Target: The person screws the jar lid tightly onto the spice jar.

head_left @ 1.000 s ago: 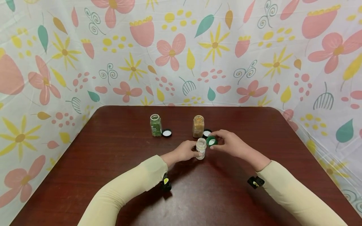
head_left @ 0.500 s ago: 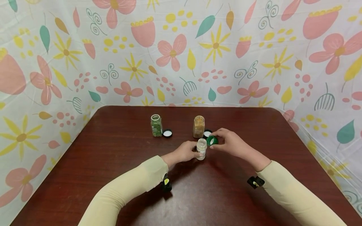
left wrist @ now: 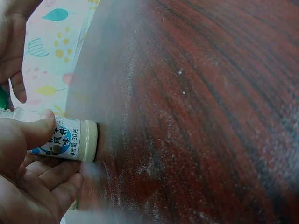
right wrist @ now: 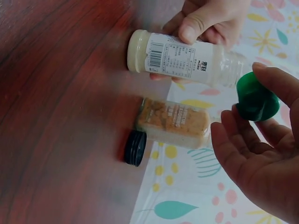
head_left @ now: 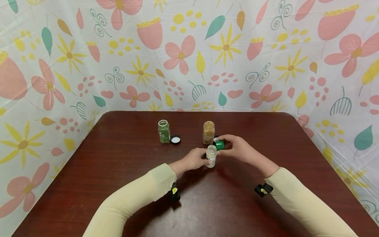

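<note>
My left hand point(head_left: 193, 158) grips a small clear jar point(head_left: 211, 157) of pale powder, which stands upright and open-mouthed on the table. Its white label point(right wrist: 174, 55) with a barcode faces the right wrist camera. Between thumb and fingertips, my right hand point(head_left: 239, 148) pinches a green cap point(right wrist: 258, 97), tilted and close beside the jar's mouth. Just behind, a square glass jar point(head_left: 208, 133) of orange-brown seasoning stands uncapped. A black lid point(right wrist: 135, 148) lies at its foot, partly hidden by my right hand in the head view.
Farther left, another uncapped jar point(head_left: 164, 131) holds green flakes. Its black lid with a white liner point(head_left: 175, 140) lies beside it. The dark red wooden table point(head_left: 133, 131) ends at a flowered cloth point(head_left: 177, 65) behind.
My right hand has turned the green cap over, so its outside now shows instead of the white inside, and has shifted slightly left. My left hand and the jar stay put.
</note>
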Demonstrator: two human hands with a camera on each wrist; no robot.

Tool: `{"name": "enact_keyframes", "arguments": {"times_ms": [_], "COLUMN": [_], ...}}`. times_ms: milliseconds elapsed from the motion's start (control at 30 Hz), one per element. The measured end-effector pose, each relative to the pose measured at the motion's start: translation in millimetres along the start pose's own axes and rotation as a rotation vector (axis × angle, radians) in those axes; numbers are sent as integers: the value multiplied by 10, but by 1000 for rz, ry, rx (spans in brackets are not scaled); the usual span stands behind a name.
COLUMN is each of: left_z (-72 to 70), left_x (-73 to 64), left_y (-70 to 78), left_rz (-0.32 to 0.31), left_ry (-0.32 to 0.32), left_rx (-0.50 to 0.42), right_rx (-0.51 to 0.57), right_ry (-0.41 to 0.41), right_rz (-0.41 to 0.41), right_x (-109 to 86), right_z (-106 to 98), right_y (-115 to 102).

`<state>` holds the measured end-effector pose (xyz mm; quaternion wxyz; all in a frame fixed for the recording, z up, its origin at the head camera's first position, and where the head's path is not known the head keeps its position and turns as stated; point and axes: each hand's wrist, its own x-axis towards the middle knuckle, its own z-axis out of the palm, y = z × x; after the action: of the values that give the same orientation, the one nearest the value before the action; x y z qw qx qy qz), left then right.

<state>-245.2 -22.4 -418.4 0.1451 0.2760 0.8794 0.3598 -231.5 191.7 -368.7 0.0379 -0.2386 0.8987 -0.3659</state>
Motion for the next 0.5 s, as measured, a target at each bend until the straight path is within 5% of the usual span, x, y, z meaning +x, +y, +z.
{"name": "enact_keyframes", "arguments": {"times_ms": [500], "left_z": [-19], "left_x": [-17], "left_y": [-12], "left_rz": [0], "left_ry": [-15], "left_rx": [-26], "right_rx": [38], "right_ry": [18], "right_rz": [-12], "right_x": [103], "right_z": [200], "right_y": [41]}}
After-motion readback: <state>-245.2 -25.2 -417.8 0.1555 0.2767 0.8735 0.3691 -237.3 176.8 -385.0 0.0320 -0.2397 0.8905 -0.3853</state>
